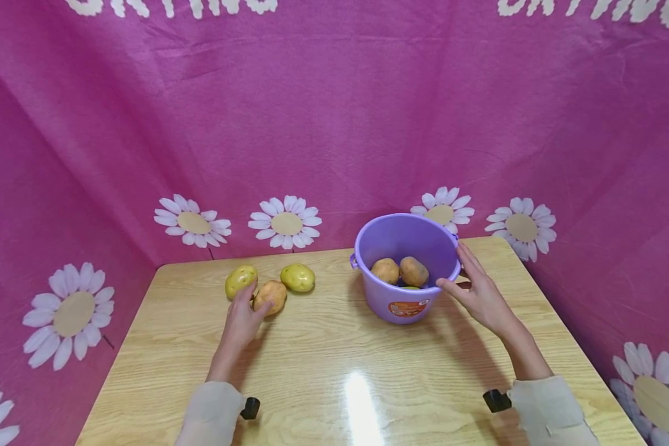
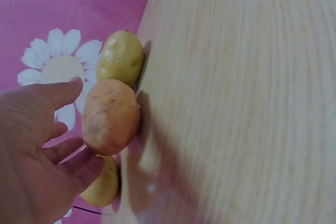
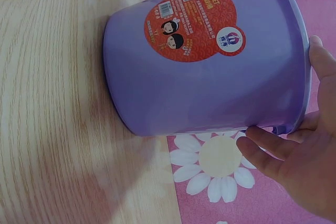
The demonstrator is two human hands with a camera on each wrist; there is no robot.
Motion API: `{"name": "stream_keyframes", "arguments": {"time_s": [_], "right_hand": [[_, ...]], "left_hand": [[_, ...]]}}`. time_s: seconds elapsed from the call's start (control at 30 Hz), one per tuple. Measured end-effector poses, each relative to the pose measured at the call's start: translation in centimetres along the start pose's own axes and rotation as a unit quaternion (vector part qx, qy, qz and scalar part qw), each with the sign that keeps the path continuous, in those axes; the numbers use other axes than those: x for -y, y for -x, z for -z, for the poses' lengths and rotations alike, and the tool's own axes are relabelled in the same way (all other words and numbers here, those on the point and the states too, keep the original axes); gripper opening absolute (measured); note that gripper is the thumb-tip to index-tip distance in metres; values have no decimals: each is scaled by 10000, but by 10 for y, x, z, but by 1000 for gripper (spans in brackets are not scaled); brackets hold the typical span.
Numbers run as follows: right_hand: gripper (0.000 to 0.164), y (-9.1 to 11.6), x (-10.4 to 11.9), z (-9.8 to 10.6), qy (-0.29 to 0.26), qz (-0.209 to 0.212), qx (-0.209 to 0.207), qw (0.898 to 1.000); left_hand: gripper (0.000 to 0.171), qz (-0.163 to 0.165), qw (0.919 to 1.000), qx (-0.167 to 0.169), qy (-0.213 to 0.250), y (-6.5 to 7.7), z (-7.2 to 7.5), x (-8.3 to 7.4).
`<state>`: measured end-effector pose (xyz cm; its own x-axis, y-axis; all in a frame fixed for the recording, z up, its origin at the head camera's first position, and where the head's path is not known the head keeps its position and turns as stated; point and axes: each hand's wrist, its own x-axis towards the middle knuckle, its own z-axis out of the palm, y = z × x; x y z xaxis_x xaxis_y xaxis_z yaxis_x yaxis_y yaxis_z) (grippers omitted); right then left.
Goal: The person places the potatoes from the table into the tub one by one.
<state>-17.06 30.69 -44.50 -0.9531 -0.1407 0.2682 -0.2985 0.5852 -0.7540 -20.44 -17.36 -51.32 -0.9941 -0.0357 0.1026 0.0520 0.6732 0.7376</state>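
My left hand (image 1: pixel 242 317) reaches around a brown potato (image 1: pixel 271 297) on the table, thumb and fingers spread apart. In the left wrist view the fingertips overlap the potato's lower edge, while the thumb (image 2: pixel 65 92) stands off it. One glossy yellow potato (image 1: pixel 241 282) lies just beyond the left fingers, and a second yellow potato (image 1: pixel 298 277) lies to the right. My right hand (image 1: pixel 482 297) rests at the right side of a purple bucket (image 1: pixel 393 303), thumb at the rim and fingers fairly straight. Two brown potatoes (image 1: pixel 414 272) and part of something yellow show inside the bucket.
A wooden table (image 1: pixel 306 359) stands against pink cloth (image 1: pixel 334 124) printed with daisies at the back and both sides. The bucket carries a red label (image 3: pixel 189 22) and has a lug (image 1: pixel 354 261) on its left rim.
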Motion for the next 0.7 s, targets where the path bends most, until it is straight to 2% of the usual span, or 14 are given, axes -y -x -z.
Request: {"name": "stream_keyframes", "arguments": {"time_s": [0.33,0.53,0.7], "right_hand": [[88,0,1,0,-80,37,3,10000],[88,0,-1,0,-53,29,-10,10000],[88,0,-2,0,-59,21,-11,10000]], "left_hand": [[67,54,10000,-13,8,-1,-13,12],[67,83,9998,-120,98,-1,-17,13],[68,246,9995,-113,179,0,-20,16]]}}
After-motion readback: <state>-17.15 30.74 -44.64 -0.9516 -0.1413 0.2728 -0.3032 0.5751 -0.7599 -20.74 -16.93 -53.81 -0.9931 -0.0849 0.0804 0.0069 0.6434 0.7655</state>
